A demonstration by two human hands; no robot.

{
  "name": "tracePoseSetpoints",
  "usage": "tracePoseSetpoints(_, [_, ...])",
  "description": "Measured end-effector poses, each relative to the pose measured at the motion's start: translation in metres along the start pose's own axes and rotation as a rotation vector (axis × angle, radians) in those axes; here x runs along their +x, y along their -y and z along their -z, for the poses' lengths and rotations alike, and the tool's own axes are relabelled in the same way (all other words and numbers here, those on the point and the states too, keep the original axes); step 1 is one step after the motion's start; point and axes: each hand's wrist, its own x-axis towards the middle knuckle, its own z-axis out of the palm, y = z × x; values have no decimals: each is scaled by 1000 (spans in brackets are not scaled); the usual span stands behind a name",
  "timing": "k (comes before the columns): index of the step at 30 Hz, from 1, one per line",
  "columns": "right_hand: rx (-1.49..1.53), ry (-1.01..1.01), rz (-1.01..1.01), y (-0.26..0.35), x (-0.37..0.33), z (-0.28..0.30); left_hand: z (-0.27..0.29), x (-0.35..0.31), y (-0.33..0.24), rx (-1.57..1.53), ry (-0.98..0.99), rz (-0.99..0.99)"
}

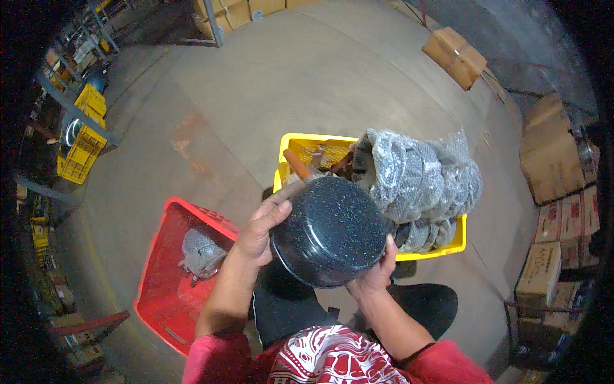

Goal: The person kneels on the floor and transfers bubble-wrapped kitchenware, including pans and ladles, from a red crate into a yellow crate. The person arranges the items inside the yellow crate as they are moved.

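I hold a black, white-speckled pot (pixel 329 230) in front of me, its rounded base turned up toward the view. My left hand (pixel 267 227) is closed on its left rim, fingers reaching along the far side. On the lower right rim my right hand (pixel 378 272) grips the pot, most of its fingers hidden underneath. An orange-brown handle (pixel 296 164) sticks out beyond the far left of the pot; whether it is joined to this pot, I cannot tell. Just behind stands a yellow crate (pixel 462 240), loaded with bubble-wrapped cookware (pixel 419 173) stacked in rows.
At my left a red crate (pixel 153 275) holds one bubble-wrapped item (pixel 203 251). Yellow crates (pixel 83 144) stand by racks at the far left. Cardboard boxes (pixel 540 272) line the right side, and another carton (pixel 455 56) lies on the floor at the far right.
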Motion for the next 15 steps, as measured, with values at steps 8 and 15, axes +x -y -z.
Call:
tracePoseSetpoints(8, [253, -138, -121, -34, 27, -1, 8, 88, 14, -201, 39, 314])
tracePoseSetpoints(15, [404, 211, -344, -53, 78, 15, -2, 89, 63, 76, -199, 26])
